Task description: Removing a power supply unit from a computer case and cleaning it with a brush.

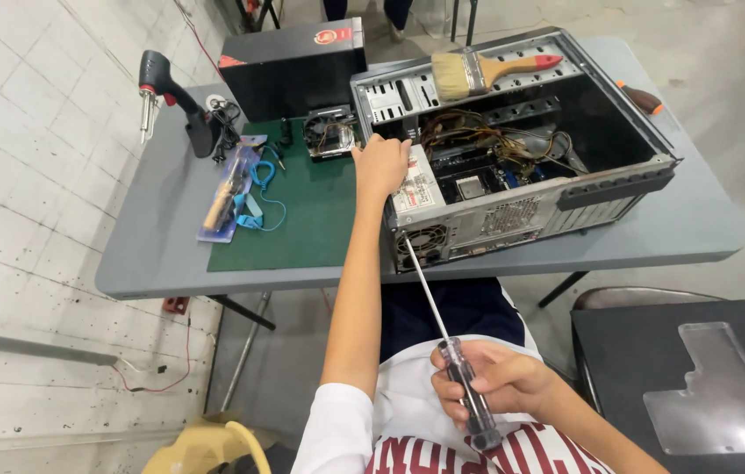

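An open desktop computer case (618, 189) lies on its side on a grey table (153, 254), its wiring and boards showing. My left hand (379, 165) rests on the case's upper left edge, above the power supply (416, 189), fingers curled over the rim. My right hand (491, 382) is near my lap and grips the clear handle of a long screwdriver (443, 333). Its thin shaft points up toward the rear panel of the case by the fan grille (421, 244).
A paintbrush (487, 70) lies across the top of the case. A green mat (302, 211), a small fan part (330, 133), a blue coiled strap (254, 189), a soldering tool on a stand (166, 96) and a black box (293, 66) sit left. A dark chair (644, 369) holds a clear panel (719, 395).
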